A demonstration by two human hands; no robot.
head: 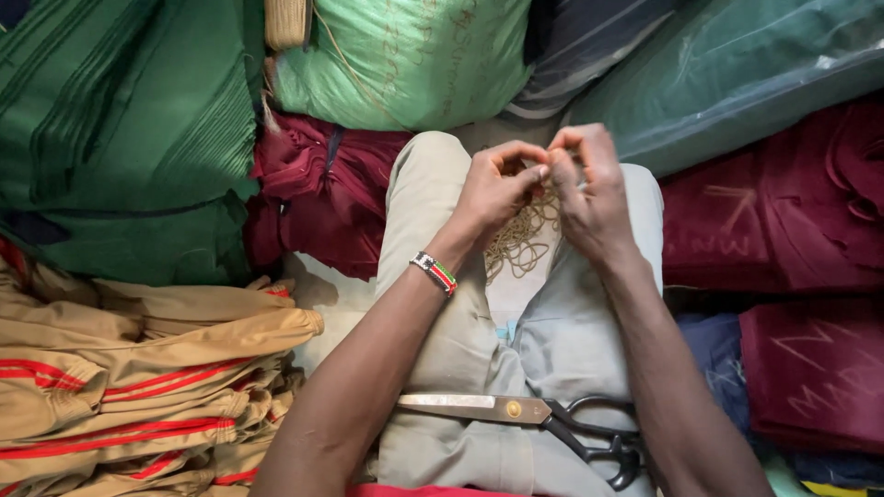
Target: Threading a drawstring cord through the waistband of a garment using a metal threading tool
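Over the lap: both hands work a tangle of rubber bands (520, 241).
Left hand (494, 189) and right hand (589, 189) pinch one band, fingertips closed; separating it needs a steady pull.

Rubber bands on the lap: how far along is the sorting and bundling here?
Done: tan garments with red stripes lie stacked at the left; whether they are banded cannot be told. In hand: the left hand and right hand pinch one band above the loose pile of rubber bands. The scissors rest unused on the lap. Left: many loose bands, plus green fabric and maroon fabric piles around.
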